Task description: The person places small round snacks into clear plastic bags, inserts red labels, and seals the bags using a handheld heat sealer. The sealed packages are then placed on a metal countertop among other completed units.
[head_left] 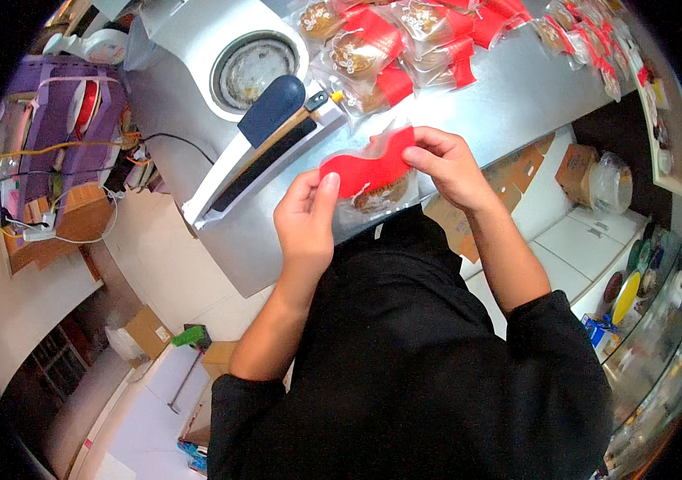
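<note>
Between my two hands is a clear plastic packet with a red top band (368, 168) and a round brown baked item (382, 197) inside. Thumb and fingers of my left hand (310, 213) pinch the band's left end. My right hand (446, 162) pinches its right end. The packet is over the front edge of the metal table (227, 252), close to my black clothing. Just left of it lies a white impulse heat sealer (257, 162) with a dark blue handle pad (273, 111). Whether the packet's top edge is sealed, I cannot tell.
Several similar red-topped packets (365, 51) are heaped at the back, more (581, 42) at the far right. A white appliance with a round metal pan (254, 69) stands behind the sealer. A purple rack (53, 132) with ribbon and cables is at left. Cardboard boxes (575, 168) sit right.
</note>
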